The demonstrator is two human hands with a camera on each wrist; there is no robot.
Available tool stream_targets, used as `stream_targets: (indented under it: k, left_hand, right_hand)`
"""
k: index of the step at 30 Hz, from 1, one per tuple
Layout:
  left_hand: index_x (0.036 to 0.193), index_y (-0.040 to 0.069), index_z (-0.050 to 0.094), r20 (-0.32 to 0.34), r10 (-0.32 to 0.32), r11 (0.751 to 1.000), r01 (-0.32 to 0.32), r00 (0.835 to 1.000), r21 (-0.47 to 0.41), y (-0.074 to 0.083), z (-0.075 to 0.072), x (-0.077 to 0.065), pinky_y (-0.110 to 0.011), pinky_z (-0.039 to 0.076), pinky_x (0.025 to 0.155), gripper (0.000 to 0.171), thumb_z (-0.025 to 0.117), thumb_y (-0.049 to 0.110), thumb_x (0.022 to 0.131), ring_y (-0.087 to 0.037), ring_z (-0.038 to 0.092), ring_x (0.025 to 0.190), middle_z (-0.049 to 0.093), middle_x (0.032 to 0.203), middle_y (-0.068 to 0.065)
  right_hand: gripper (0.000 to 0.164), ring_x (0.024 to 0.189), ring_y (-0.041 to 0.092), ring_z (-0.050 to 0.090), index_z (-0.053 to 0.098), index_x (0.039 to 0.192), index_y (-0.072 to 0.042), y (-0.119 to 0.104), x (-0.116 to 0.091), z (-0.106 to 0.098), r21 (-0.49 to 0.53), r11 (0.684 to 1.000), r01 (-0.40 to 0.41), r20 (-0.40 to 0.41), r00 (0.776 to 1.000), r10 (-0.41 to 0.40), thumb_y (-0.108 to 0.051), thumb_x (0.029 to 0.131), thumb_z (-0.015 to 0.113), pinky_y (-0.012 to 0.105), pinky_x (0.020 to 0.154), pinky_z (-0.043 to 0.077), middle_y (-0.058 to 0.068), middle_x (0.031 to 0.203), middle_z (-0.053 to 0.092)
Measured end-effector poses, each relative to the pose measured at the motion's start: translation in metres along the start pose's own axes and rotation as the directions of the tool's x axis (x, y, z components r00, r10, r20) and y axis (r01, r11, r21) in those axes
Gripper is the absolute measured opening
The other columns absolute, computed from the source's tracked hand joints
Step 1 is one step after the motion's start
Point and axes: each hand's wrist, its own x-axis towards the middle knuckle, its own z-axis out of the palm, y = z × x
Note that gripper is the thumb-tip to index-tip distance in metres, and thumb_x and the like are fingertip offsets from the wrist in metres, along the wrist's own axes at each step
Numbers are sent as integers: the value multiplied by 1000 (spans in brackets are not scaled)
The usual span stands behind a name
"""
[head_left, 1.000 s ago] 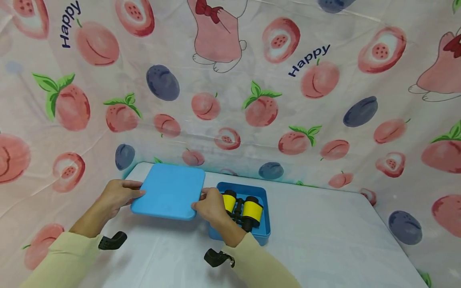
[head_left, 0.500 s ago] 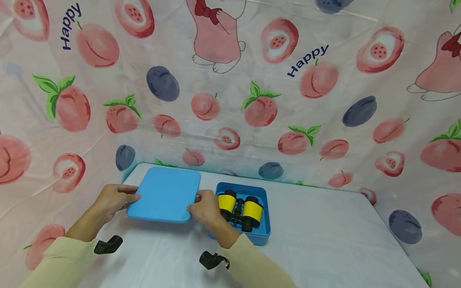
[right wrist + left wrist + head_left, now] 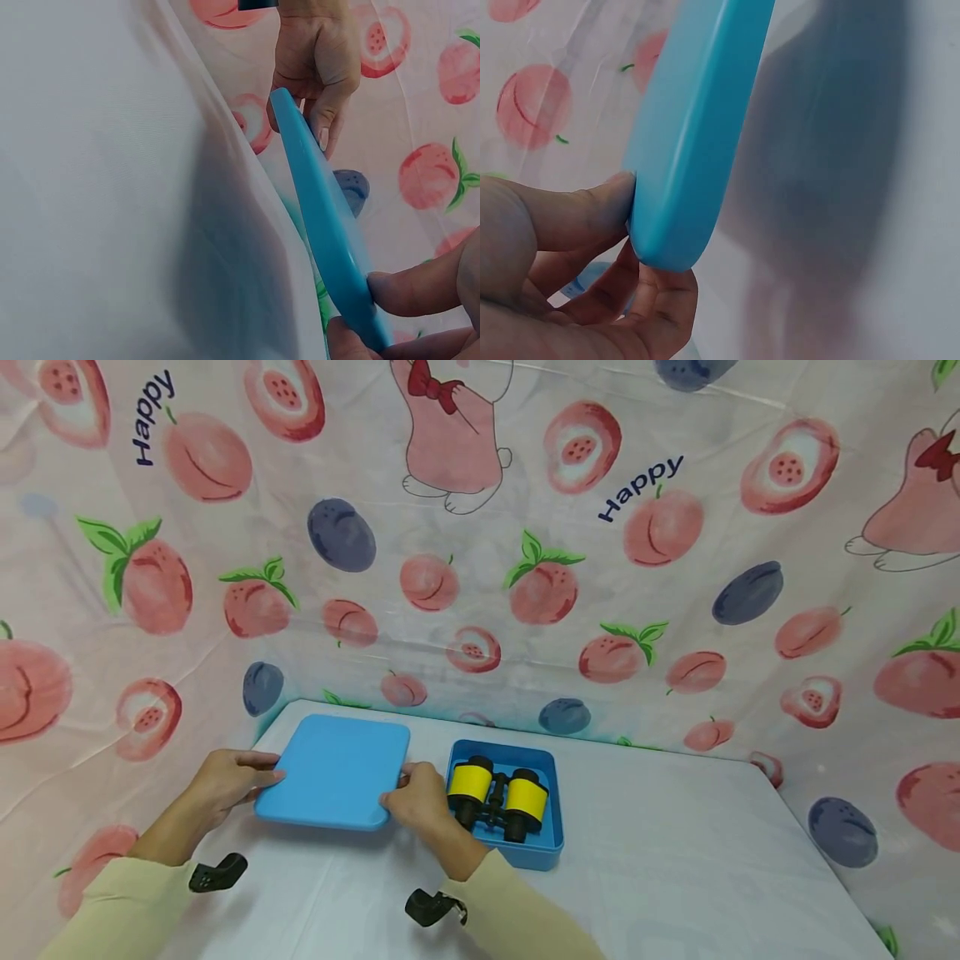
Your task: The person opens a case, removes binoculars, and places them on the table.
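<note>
A flat blue lid (image 3: 333, 772) with rounded corners is held between both hands, over the left part of the table. My left hand (image 3: 228, 783) pinches its left edge, thumb on top and fingers beneath, as the left wrist view shows. The right edge is pinched by my right hand (image 3: 420, 797). In the right wrist view the lid (image 3: 322, 217) hangs above the white surface and casts a shadow on it. Just right of my right hand stands an uncovered blue box (image 3: 557, 810), with yellow and black binoculars (image 3: 498, 797) lying inside.
The table (image 3: 675, 852) has a white cover. Behind it and at its sides hangs a fabric backdrop (image 3: 465, 568) printed with fruit. A black device (image 3: 217, 872) sits at the left wrist, and another black device (image 3: 435, 907) at the right.
Both hands have moved the blue lid left and slightly down, nearer the table. More of the box and binoculars now shows beside my right hand. The box has stayed put.
</note>
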Motion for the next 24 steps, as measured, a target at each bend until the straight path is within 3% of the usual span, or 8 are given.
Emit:
stream_targets:
  k: [8, 16, 24]
  left_hand:
    - [146, -11, 52, -8, -12, 1000, 12, 1000, 13, -9, 0, 5, -37, 62, 92, 60, 73, 20, 99, -33, 63, 116, 50, 147, -37]
    - [145, -11, 53, -11, 12, 1000, -12, 1000, 19, -21, -4, 10, -20, 58, 78, 62, 74, 23, 97, -19, 65, 103, 52, 147, -36]
    - [143, -12, 55, -12, 26, 999, -26, 1000, 33, -28, -5, 14, -17, 56, 75, 61, 75, 24, 97, -13, 64, 99, 54, 144, -36]
  right_hand:
    - [48, 77, 16, 57, 65, 130, 7, 4, 3, 9, 16, 999, -31, -4, 1000, 31, -2, 86, 81, 25, 67, 53, 5, 85, 58]
    - [53, 83, 17, 58, 63, 136, 7, 6, 6, 19, 47, 997, -69, -23, 997, 70, -1, 86, 81, 27, 74, 58, 5, 90, 60]
    - [55, 84, 16, 59, 63, 137, 7, 10, 8, 27, 64, 995, -82, -36, 996, 85, 0, 85, 81, 30, 78, 62, 5, 89, 60]
